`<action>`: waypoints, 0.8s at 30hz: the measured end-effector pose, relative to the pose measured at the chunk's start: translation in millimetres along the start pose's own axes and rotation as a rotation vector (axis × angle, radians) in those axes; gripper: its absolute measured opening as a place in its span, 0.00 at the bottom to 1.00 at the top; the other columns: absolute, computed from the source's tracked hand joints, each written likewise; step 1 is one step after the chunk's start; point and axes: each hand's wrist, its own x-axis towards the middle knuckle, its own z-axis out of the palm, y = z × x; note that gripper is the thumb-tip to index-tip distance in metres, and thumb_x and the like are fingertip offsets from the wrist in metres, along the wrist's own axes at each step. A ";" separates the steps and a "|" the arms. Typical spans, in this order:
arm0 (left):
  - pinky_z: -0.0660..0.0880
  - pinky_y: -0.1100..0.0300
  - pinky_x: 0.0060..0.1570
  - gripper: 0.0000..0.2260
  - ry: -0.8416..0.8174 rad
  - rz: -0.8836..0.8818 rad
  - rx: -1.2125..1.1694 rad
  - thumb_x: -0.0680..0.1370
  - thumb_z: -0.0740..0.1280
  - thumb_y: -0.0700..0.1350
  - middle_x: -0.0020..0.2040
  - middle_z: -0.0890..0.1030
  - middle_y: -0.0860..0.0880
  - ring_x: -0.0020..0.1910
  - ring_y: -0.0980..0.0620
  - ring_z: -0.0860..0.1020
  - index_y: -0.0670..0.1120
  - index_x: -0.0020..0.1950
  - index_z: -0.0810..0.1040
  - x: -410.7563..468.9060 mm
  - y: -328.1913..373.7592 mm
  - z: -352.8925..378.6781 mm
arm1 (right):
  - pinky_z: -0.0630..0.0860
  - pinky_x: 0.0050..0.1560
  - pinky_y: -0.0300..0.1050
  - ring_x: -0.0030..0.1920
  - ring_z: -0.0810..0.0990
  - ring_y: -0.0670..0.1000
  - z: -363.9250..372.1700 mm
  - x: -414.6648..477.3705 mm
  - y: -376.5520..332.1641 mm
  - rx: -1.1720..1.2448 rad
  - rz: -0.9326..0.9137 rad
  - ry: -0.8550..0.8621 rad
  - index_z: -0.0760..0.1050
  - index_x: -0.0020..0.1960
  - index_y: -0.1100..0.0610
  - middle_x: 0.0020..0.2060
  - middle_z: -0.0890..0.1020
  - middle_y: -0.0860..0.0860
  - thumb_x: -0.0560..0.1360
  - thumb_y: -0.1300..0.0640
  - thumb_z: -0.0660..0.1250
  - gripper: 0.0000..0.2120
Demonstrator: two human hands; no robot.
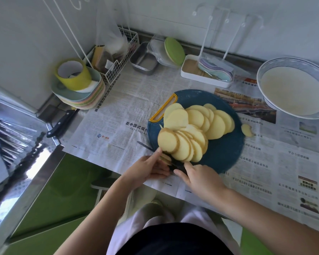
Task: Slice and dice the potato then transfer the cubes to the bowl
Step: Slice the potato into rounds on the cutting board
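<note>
Observed: potato slices (195, 133) fanned in overlapping rows on the blue cutting board (223, 157); one stray slice (246, 130) lies off it on the newspaper (118, 107). Your left hand (147, 168) is curled, thumb and fingers pinching the small end slices at the board's near edge. Your right hand (197, 178) is wrapped round the handle of the knife (180, 168). The bowl (293, 92) stands well apart, far right.

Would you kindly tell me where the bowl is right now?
In the head view the white bowl sits at the far right on the newspaper, up and right of the blue cutting board.
</note>
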 end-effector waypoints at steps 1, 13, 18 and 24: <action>0.80 0.52 0.50 0.28 0.042 -0.013 0.055 0.72 0.66 0.62 0.43 0.84 0.40 0.46 0.42 0.83 0.36 0.52 0.79 -1.4 1.5 2.2 | 0.43 0.22 0.38 0.19 0.72 0.52 0.9 -1.1 -0.3 -0.053 -0.014 0.033 0.70 0.37 0.56 0.21 0.73 0.50 0.78 0.39 0.52 0.24; 0.80 0.61 0.40 0.05 0.389 -0.016 -0.233 0.71 0.74 0.43 0.35 0.84 0.48 0.31 0.53 0.81 0.42 0.41 0.84 -11.0 -2.0 19.9 | 0.51 0.21 0.35 0.15 0.67 0.48 2.7 -10.5 -8.6 -0.259 -0.024 0.214 0.72 0.32 0.56 0.19 0.68 0.49 0.61 0.44 0.80 0.22; 0.79 0.62 0.35 0.05 0.434 0.029 -0.314 0.69 0.75 0.42 0.36 0.84 0.47 0.31 0.53 0.79 0.41 0.41 0.84 -14.3 9.9 13.7 | 0.52 0.19 0.37 0.16 0.68 0.49 -15.2 -10.5 -9.7 -0.278 -0.053 0.264 0.72 0.34 0.57 0.20 0.69 0.49 0.65 0.43 0.77 0.20; 0.78 0.65 0.28 0.05 0.396 0.065 -0.477 0.73 0.72 0.41 0.33 0.83 0.47 0.27 0.56 0.80 0.40 0.40 0.80 -20.4 27.4 -1.8 | 0.55 0.17 0.37 0.17 0.68 0.48 -38.4 -9.8 -1.0 -0.302 -0.126 0.267 0.75 0.39 0.58 0.21 0.70 0.49 0.68 0.45 0.75 0.17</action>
